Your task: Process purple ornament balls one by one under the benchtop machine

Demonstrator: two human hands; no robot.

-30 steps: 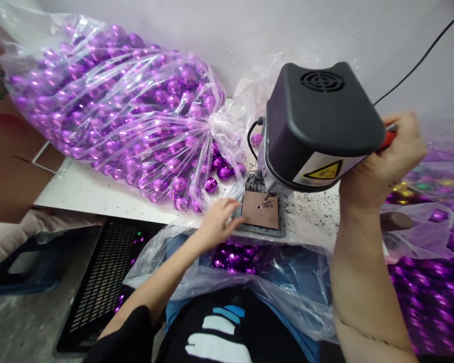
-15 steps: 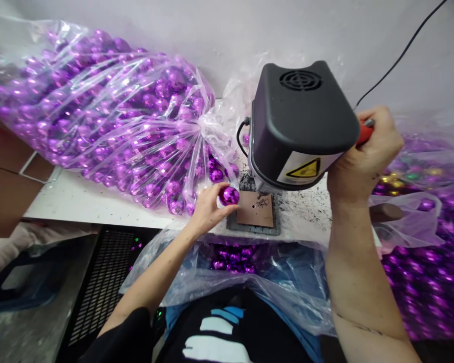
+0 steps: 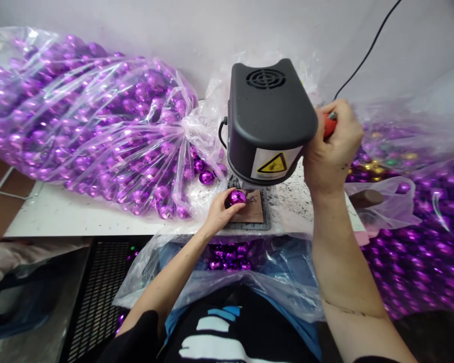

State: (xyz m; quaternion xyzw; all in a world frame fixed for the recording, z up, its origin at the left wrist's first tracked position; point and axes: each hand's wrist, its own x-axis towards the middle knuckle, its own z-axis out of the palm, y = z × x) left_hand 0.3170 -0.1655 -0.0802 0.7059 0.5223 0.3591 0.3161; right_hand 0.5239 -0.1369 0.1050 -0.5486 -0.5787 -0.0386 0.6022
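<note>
Between its thumb and fingers, my left hand (image 3: 220,210) holds a shiny purple faceted ball (image 3: 236,198). The ball is over a brown square plate (image 3: 251,212) on the base of a black press-like machine (image 3: 270,108), just under its head. On the machine's front is a yellow warning label (image 3: 274,163). My right hand (image 3: 335,143) is wrapped round the red-gripped lever (image 3: 329,125) at the machine's right side. Whatever lies directly beneath the machine's head is partly hidden by it.
A large tied clear bag of purple balls (image 3: 109,126) fills the left of the white table (image 3: 71,212). One loose ball (image 3: 206,177) lies by its neck. More purple balls (image 3: 419,267) are heaped at right. Plastic with balls (image 3: 230,256) spreads over my lap. Dark shavings litter the tabletop.
My left hand has moved the purple ball rightward over the plate, closer beneath the machine's head. My right hand stays on the lever. The whole view has shifted slightly.
</note>
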